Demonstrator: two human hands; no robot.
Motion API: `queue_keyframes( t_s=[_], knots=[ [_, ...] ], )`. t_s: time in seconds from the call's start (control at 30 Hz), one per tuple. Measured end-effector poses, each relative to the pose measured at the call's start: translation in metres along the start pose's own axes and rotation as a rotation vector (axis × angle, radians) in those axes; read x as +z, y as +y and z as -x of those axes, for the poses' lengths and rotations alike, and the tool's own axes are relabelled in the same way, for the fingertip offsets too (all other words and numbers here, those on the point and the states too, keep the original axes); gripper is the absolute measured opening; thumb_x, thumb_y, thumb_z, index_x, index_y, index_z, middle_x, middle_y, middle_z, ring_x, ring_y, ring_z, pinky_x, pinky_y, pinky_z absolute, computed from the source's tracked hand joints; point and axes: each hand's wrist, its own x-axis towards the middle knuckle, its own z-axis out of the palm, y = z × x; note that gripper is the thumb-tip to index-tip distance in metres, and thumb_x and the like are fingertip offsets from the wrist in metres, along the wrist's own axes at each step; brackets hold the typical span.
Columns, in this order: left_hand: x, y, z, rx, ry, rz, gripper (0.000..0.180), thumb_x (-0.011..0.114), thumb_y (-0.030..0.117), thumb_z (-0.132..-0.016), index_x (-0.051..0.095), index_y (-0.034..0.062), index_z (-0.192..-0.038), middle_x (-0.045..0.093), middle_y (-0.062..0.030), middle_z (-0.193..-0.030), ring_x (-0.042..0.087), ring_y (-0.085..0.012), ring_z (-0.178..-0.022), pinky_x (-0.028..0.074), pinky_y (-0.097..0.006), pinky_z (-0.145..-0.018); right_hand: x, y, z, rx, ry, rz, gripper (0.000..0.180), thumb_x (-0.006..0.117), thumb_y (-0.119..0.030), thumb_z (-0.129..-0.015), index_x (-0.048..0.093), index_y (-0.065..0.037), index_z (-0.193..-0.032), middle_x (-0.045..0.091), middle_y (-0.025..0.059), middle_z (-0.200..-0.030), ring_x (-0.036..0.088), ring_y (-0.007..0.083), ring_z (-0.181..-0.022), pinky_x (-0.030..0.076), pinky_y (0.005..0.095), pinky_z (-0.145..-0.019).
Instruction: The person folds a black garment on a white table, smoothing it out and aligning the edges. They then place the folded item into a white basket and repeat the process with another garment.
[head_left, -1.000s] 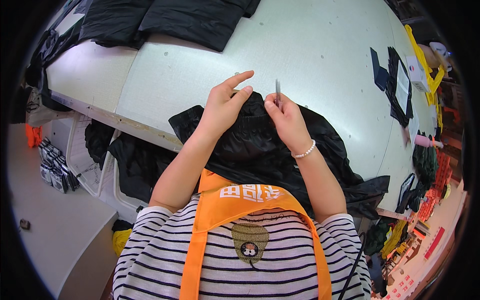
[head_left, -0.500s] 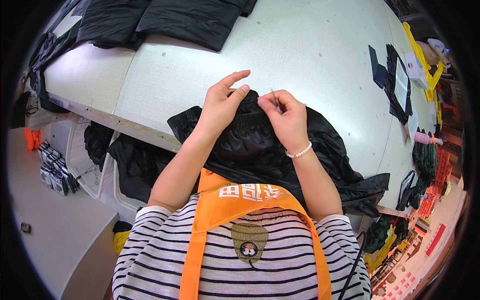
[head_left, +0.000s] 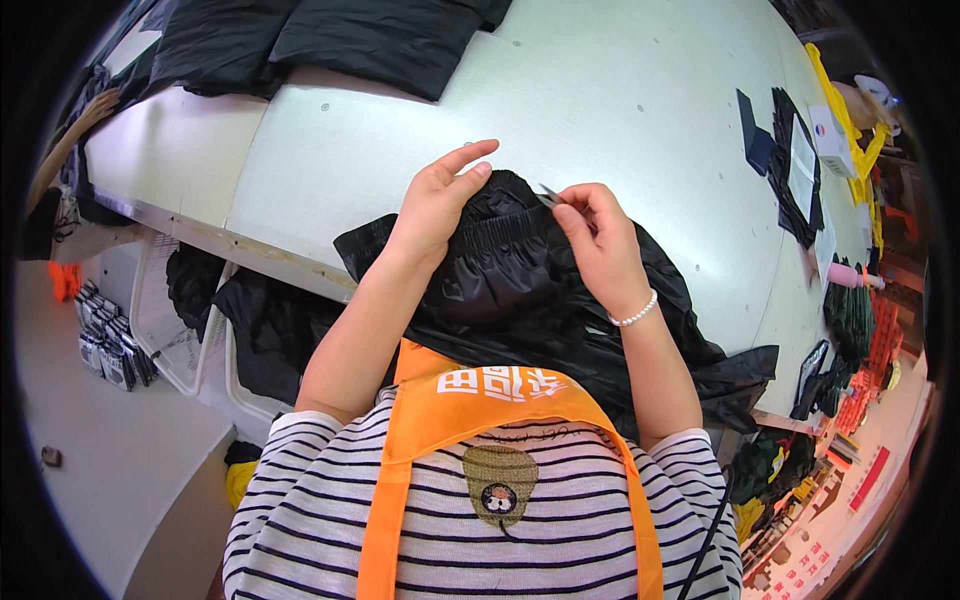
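Observation:
A shiny black garment [head_left: 495,285] with a gathered elastic waistband lies bunched at the table's near edge, partly over my lap. My left hand [head_left: 435,205] grips the left side of its waistband. The index finger points outward, the thumb lies along the cloth, and the remaining fingers are hidden behind the hand and fabric. Just right of the waistband, my right hand [head_left: 605,240] is closed round small metal snips [head_left: 548,193]. Their pointed tip sticks out toward the upper left, beside the garment's edge. A pearl bracelet circles my right wrist.
Folded black garments [head_left: 375,45] lie at the table's far left. Another person's arm [head_left: 75,130] reaches onto it there. White baskets [head_left: 215,345] with black cloth stand below the left edge. Dark packages and a white box [head_left: 832,140] line the right side.
My right hand has drawn back rightward and down from the waistband, and the snips' tip shows more. My left hand has barely moved. Another person's arm has appeared at the far left.

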Motion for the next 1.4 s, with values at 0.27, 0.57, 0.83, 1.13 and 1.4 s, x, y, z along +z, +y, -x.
queue_keyframes(
  t_s=[0.27, 0.57, 0.83, 1.13, 1.4],
  knots=[
    [0.011, 0.002, 0.001, -0.024, 0.045, 0.063, 0.032, 0.054, 0.009, -0.091, 0.055, 0.001, -0.122, 0.064, -0.0025, -0.081, 0.057, -0.0052, -0.073, 0.045, -0.019, -0.07, 0.015, -0.008, -0.004, -0.08, 0.024, 0.077, 0.017, 0.065, -0.016, -0.084, 0.056, -0.002, -0.09, 0.056, 0.0095, -0.088, 0.06, 0.0202, -0.075, 0.048, 0.0272, -0.066],
    [0.011, -0.003, -0.001, -0.017, 0.064, 0.05, 0.032, 0.054, 0.008, -0.09, 0.054, 0.001, -0.122, 0.062, 0.001, -0.073, 0.055, -0.0032, -0.068, 0.043, -0.017, -0.067, 0.018, -0.01, -0.006, -0.112, 0.075, 0.148, 0.016, 0.066, -0.015, -0.083, 0.057, -0.003, -0.088, 0.057, 0.0089, -0.079, 0.059, 0.0199, -0.068, 0.047, 0.0263, -0.061],
    [0.008, -0.005, -0.001, 0.01, 0.061, 0.007, 0.032, 0.052, 0.007, -0.091, 0.052, -0.0003, -0.123, 0.065, -0.005, -0.082, 0.061, -0.0077, -0.071, 0.049, -0.02, -0.065, 0.009, -0.008, -0.015, 0.066, 0.113, -0.157, 0.018, 0.072, -0.015, -0.078, 0.063, -0.001, -0.087, 0.057, 0.0028, -0.075, 0.056, 0.0104, -0.068, 0.046, 0.0224, -0.063],
    [0.016, -0.001, 0.007, 0.088, 0.074, -0.196, 0.035, 0.052, 0.007, -0.092, 0.051, 0.0004, -0.126, 0.063, -0.0021, -0.077, 0.056, -0.0042, -0.069, 0.044, -0.017, -0.066, 0.017, -0.005, -0.037, 0.011, 0.242, -0.082, 0.014, 0.065, -0.011, -0.083, 0.06, 0.002, -0.085, 0.059, 0.0081, -0.074, 0.055, 0.0126, -0.059, 0.043, 0.0244, -0.055],
    [-0.002, 0.01, 0.012, 0.175, 0.163, -0.407, 0.035, 0.055, 0.007, -0.09, 0.054, 0.0046, -0.125, 0.056, 0.006, -0.072, 0.051, -0.001, -0.069, 0.041, -0.016, -0.066, -0.06, 0.08, -0.055, 0.124, 0.378, 0.368, 0.036, 0.057, -0.025, -0.09, 0.06, 0.003, -0.111, 0.066, 0.0185, -0.097, 0.062, 0.0289, -0.096, 0.047, 0.0338, -0.084]
  ],
)
